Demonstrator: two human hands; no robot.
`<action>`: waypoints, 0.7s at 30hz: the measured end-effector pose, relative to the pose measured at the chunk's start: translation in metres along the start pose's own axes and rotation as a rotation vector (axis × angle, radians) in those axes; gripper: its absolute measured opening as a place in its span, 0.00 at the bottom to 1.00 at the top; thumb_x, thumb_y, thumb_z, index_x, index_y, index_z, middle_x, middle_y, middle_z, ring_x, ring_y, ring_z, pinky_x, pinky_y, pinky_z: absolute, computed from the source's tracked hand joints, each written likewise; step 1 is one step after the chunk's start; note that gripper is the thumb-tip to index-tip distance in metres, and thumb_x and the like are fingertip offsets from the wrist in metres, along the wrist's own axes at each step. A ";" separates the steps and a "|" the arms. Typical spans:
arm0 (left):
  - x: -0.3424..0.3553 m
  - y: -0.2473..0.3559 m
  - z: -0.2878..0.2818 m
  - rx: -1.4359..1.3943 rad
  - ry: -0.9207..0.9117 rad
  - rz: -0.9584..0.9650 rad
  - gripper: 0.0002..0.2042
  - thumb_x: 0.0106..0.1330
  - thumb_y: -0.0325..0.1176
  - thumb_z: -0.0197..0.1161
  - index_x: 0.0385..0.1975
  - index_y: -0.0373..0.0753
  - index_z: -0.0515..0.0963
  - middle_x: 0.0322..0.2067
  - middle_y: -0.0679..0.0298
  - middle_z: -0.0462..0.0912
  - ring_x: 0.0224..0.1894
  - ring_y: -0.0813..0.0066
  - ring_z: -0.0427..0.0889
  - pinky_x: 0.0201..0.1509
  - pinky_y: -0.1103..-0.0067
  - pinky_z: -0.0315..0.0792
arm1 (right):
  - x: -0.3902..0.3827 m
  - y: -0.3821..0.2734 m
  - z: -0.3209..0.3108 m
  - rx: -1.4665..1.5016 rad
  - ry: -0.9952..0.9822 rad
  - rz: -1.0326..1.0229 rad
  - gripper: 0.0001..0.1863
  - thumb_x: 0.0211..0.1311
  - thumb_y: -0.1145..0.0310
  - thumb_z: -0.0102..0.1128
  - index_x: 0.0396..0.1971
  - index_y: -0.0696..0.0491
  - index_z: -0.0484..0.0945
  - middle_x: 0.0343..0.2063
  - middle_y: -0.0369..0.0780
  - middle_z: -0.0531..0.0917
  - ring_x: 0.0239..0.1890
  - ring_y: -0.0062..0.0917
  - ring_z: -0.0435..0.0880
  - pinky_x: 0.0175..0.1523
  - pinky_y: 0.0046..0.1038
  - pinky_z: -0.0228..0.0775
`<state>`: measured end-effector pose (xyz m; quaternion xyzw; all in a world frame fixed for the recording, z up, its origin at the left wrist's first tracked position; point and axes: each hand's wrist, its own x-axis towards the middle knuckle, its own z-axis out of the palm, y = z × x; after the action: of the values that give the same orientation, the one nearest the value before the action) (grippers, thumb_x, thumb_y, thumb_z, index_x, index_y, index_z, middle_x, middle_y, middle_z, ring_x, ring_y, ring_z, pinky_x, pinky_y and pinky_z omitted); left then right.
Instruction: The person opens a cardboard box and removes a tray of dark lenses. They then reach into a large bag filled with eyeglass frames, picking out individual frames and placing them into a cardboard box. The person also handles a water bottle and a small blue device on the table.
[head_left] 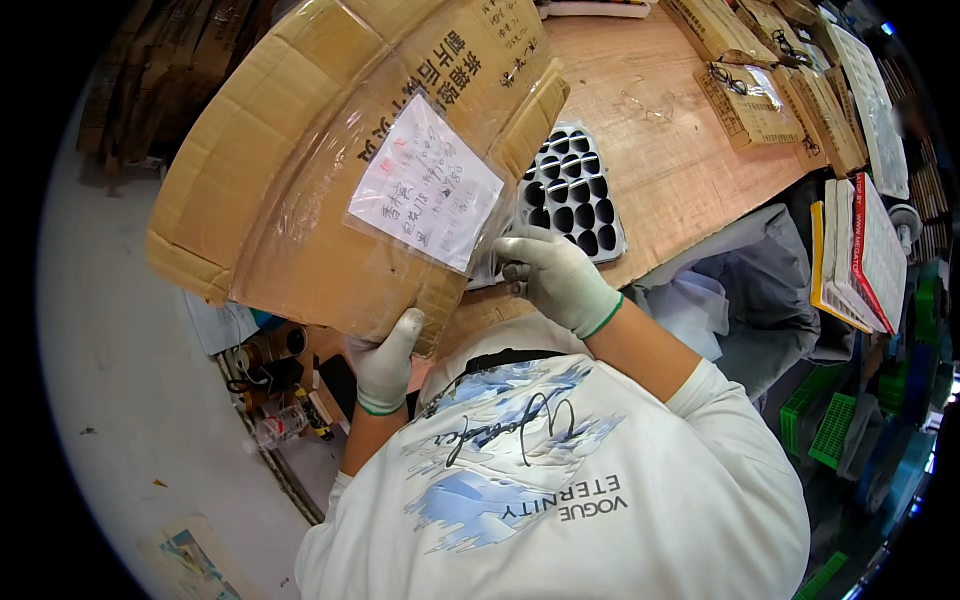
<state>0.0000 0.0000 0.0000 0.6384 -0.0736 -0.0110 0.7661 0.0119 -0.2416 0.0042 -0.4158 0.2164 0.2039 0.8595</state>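
A large flattened-looking brown cardboard box [290,200] is tilted up over the left of the table. Clear plastic film covers part of it, and a white handwritten sheet [425,185] lies on its face. My left hand [385,365], in a white glove, grips the box's near edge, thumb on top and fingers hidden underneath. At the box's right edge is my gloved right hand [555,278], its fingers curled together beside the film; what they pinch, if anything, is hidden. Just beyond it, a pale plastic tray [612,235] holds several black oval pieces, partly covered by the box.
Small brown cartons [750,105], some with eyeglasses on top, line the far right of the wooden table [640,110]. Grey cloth [760,270] and a thick catalogue [865,255] sit at its right side. Below left are a bottle [280,425] and tools; green crates [830,430] stand low right.
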 end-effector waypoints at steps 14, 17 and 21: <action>0.004 0.002 0.006 -0.235 0.062 -0.028 0.21 0.59 0.20 0.60 0.54 0.30 0.74 0.50 0.58 0.80 0.51 0.70 0.80 0.57 0.72 0.73 | 0.010 0.001 -0.012 0.184 0.026 -0.122 0.14 0.65 0.66 0.58 0.47 0.56 0.74 0.39 0.38 0.81 0.38 0.23 0.81 0.40 0.26 0.73; 0.005 -0.004 0.003 -0.169 0.048 -0.004 0.22 0.59 0.20 0.59 0.56 0.31 0.73 0.52 0.57 0.80 0.52 0.70 0.80 0.58 0.72 0.73 | 0.008 -0.003 -0.012 0.188 -0.071 -0.166 0.15 0.66 0.68 0.55 0.50 0.58 0.74 0.40 0.39 0.81 0.39 0.24 0.81 0.43 0.27 0.73; 0.007 -0.006 0.005 -0.200 0.055 -0.029 0.22 0.59 0.20 0.59 0.56 0.30 0.73 0.52 0.56 0.80 0.53 0.69 0.80 0.58 0.72 0.72 | 0.002 -0.007 -0.010 0.239 -0.085 -0.191 0.16 0.68 0.70 0.53 0.52 0.61 0.74 0.40 0.40 0.82 0.41 0.26 0.82 0.47 0.29 0.75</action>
<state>0.0063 -0.0073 -0.0046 0.5599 -0.0417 -0.0119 0.8274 0.0153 -0.2532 0.0018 -0.3202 0.1622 0.1115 0.9267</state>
